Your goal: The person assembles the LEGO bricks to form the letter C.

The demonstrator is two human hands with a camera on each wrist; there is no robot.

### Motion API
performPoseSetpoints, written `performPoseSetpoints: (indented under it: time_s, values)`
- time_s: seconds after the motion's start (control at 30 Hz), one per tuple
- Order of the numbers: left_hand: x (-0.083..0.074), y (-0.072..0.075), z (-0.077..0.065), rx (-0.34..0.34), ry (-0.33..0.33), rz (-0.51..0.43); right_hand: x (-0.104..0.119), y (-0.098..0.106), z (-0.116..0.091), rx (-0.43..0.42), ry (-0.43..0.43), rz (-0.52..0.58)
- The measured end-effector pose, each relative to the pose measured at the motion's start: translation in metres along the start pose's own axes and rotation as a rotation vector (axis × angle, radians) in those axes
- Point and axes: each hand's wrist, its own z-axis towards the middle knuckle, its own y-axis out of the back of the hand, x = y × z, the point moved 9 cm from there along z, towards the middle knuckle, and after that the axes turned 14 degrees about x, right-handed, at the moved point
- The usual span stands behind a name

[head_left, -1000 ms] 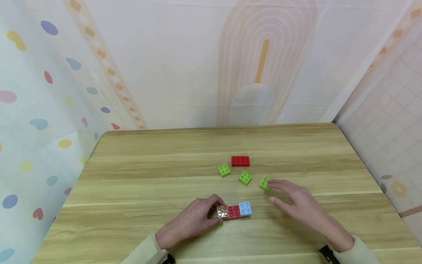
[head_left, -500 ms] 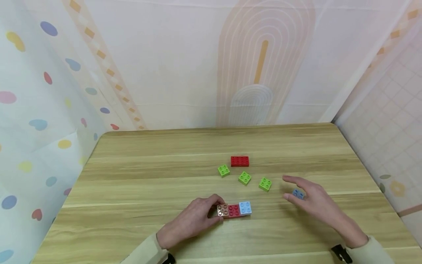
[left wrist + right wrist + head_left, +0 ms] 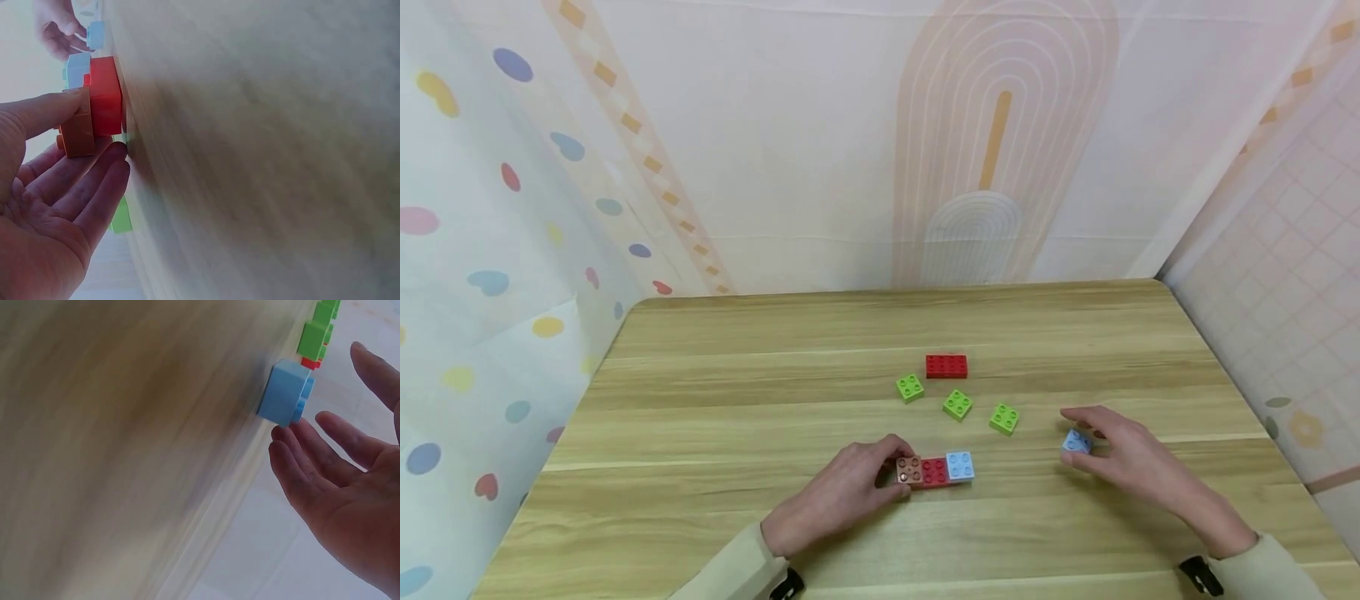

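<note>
Right hand (image 3: 1138, 454): fingers parted around the loose blue brick (image 3: 1077, 442), nine o'clock; touching, we can't tell!
Left hand (image 3: 838, 492): we're pinching the brown brick (image 3: 908, 470) on the red base (image 3: 934, 472), three o'clock.
Red base: long axis nine-to-three, blue topper (image 3: 959, 467) at its three-o'clock end; half-past-eight from the loose blue brick.
Green bricks (image 3: 957, 405): three, toward ten o'clock, none between; red brick (image 3: 946, 367) beyond.

I'm making out no readable words, numbers, brand names or signs from here: the toy bricks (image 3: 946, 367), the bench (image 3: 715, 400), the patterned cloth (image 3: 790, 150) and the black wrist straps (image 3: 1201, 575) are showing me no legible lettering.
</note>
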Motion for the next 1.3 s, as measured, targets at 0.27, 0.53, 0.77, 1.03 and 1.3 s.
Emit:
performPoseSetpoints:
  time_s: [0.27, 0.53, 0.77, 1.03, 1.3]
  values:
    - [0.002, 0.002, 0.002, -0.01, 0.002, 0.002, -0.008, -0.003, 0.0, 0.047, -0.023, -0.009]
    - [0.003, 0.001, 0.002, -0.008, -0.001, -0.017, -0.009, -0.004, 0.0, 0.033, -0.012, -0.087]
    - [0.005, 0.001, 0.001, -0.012, -0.001, -0.035, -0.005, -0.003, 0.0, 0.01, 0.008, -0.109]
    - [0.007, 0.0, 0.001, -0.009, -0.006, -0.062, 0.003, 0.0, 0.002, -0.026, 0.037, -0.091]
    - [0.01, 0.001, 0.002, 0.016, -0.003, -0.089, 0.01, 0.001, 0.005, -0.057, 0.065, -0.043]
